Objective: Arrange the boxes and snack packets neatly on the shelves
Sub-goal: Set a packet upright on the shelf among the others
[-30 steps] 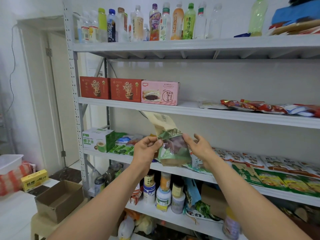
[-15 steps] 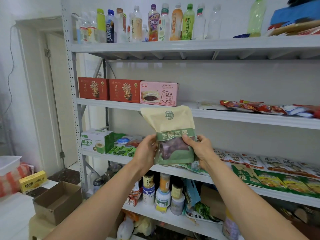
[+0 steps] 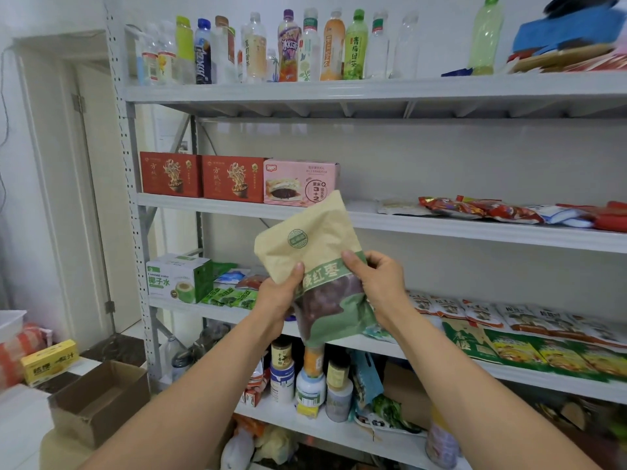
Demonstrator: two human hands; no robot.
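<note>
left hand (image 3: 275,299) and right hand (image 3: 380,283) both grip the date packet (image 3: 315,240), now turned face-on and lifted just below the pink box (image 3: 298,179), likely shelving beside it

Bare forearms raised, left hand (image 3: 274,300) and right hand (image 3: 380,283) gripping a packet (image 3: 312,239), thumbs in front
</note>
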